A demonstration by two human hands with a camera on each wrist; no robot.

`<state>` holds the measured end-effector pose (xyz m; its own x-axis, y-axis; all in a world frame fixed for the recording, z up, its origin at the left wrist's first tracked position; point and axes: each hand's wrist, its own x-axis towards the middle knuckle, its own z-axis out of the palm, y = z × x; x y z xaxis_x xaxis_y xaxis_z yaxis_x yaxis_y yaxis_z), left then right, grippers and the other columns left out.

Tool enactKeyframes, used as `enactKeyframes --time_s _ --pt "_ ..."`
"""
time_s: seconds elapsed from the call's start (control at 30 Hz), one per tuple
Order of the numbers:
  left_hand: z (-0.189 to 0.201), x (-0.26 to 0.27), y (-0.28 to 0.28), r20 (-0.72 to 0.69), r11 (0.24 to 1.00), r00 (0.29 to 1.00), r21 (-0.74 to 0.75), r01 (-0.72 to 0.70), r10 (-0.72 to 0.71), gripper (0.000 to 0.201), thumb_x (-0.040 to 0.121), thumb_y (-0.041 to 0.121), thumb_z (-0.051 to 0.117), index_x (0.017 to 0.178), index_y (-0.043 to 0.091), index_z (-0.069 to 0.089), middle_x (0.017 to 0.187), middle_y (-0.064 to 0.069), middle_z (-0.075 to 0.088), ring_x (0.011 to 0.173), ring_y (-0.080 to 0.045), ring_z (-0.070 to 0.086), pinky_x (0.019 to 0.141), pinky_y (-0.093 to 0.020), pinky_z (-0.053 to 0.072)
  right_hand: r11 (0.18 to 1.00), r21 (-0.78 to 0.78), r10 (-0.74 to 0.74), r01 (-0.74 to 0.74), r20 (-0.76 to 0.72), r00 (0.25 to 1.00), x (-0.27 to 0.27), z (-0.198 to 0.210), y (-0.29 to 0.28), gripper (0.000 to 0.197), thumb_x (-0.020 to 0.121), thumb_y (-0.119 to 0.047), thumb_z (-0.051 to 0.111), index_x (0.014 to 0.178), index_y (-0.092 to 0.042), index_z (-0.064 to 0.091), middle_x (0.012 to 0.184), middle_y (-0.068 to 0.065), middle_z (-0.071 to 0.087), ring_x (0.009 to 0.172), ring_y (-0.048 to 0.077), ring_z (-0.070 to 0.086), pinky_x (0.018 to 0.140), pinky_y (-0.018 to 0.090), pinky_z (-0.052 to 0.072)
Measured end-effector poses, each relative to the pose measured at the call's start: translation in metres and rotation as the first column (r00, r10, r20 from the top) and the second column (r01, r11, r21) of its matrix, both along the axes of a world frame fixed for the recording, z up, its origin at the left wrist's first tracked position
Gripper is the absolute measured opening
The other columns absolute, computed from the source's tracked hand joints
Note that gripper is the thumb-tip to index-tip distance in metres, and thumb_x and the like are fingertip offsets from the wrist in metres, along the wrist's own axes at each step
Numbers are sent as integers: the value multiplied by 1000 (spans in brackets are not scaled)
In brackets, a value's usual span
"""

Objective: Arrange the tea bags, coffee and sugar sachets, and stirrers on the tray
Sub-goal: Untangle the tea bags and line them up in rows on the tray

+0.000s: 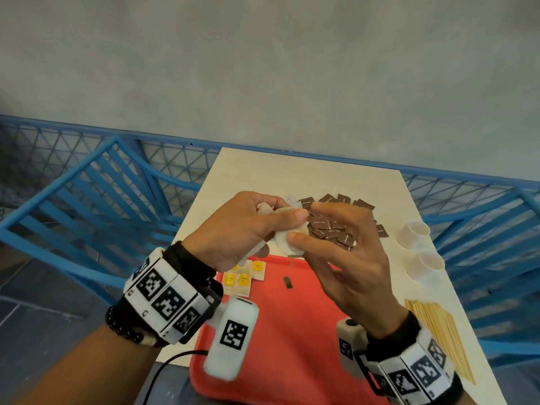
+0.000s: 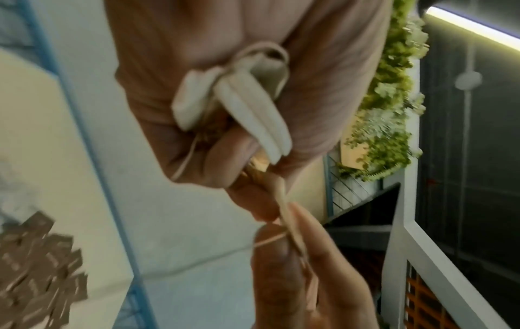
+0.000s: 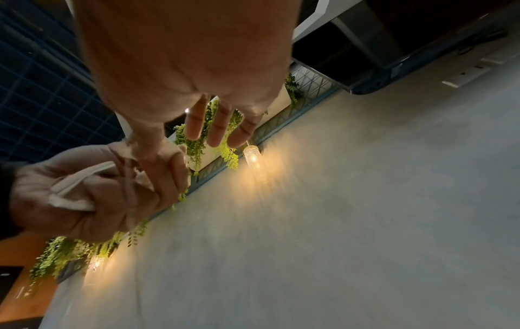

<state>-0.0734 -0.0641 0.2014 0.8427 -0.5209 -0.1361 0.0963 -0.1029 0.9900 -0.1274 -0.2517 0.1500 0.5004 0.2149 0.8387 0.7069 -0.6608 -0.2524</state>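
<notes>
The left hand [image 1: 233,229] is curled round a bunch of soft white paper tea bags [image 2: 247,104], their long sides running along the palm; the right hand [image 1: 347,255] pinches one tea bag [image 1: 289,239] by thumb and forefinger, other fingers spread, its string hanging down; below both hands lies the red plastic tray [image 1: 280,331] on the desk [image 1: 292,173], yellow-tagged tea bags [image 1: 242,277] flat under the left hand; square brown sachets [image 1: 336,223] are heaped beyond the right hand; thin wooden stirrers [image 1: 438,331] lie to its right.

Two cups [image 1: 415,232], one tray [image 1: 280,331], perhaps four yellow-tagged tea bags [image 1: 244,277].
</notes>
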Motion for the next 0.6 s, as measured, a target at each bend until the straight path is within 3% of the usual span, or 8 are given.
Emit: enactKeyframes --time_s 0.07,0.13,0.2,0.3,0.37,0.43,0.5,0.6 --pt "-8 0 -3 -45 1000 999 -6 -23 22 30 86 34 71 82 5 67 68 -10 50 54 -14 36 48 -27 26 997 65 40 -38 -22 999 -2 7 0 11 91 -15 72 99 -11 79 113 8 65 103 28 61 83 38 50" --pt "-22 0 -4 85 977 981 108 -182 174 30 89 38 69 83 9 68 61 7 58 50 -9 42 47 -26 34 976 213 77 -33 -204 976 -2 12 2 9 90 -18 72 94 -13 78 100 -5 70 92 17 64 77 26 48" --pt "-34 -4 -3 202 951 940 87 -295 273 26 90 44 66 94 19 73 81 8 69 53 -8 48 51 -30 42 930 367 164 6 -430 888 -1 10 3 7 88 -24 73 91 -18 77 89 -10 71 81 14 65 69 26 49" --pt "-38 -14 3 277 993 954 -58 -103 115 34 86 50 68 111 27 73 116 7 69 55 -14 54 52 -30 46 888 458 245 30 -528 813 0 3 1 12 85 -28 72 90 -19 78 85 -4 71 78 22 66 68 40 52" --pt "-33 -17 10 389 998 921 -52 20 2 39 81 42 74 117 24 72 122 9 67 63 -2 60 60 -18 48 863 503 278 38 -537 796 -1 2 0 13 82 -28 72 89 -18 78 84 -4 73 78 21 68 69 41 53" --pt "-29 -16 13 488 998 871 36 46 -58 40 79 35 79 117 23 72 121 12 69 87 5 66 75 -12 48 829 557 312 51 -535 785 -2 2 -1 14 80 -27 74 88 -16 78 82 -1 74 76 24 68 70 42 53" --pt "-24 -14 12 571 994 820 106 -37 -30 36 77 38 80 111 27 74 113 16 72 104 1 66 82 -8 44 823 565 307 57 -526 793 -3 3 -1 15 79 -28 76 86 -15 78 80 1 73 74 29 66 68 43 51" --pt "-18 -12 5 577 991 817 98 -91 18 26 77 36 76 101 27 76 97 14 75 89 2 67 73 -7 45 818 571 292 67 -512 808 -2 3 -1 14 78 -28 77 84 -16 77 80 5 72 73 29 64 66 39 50"
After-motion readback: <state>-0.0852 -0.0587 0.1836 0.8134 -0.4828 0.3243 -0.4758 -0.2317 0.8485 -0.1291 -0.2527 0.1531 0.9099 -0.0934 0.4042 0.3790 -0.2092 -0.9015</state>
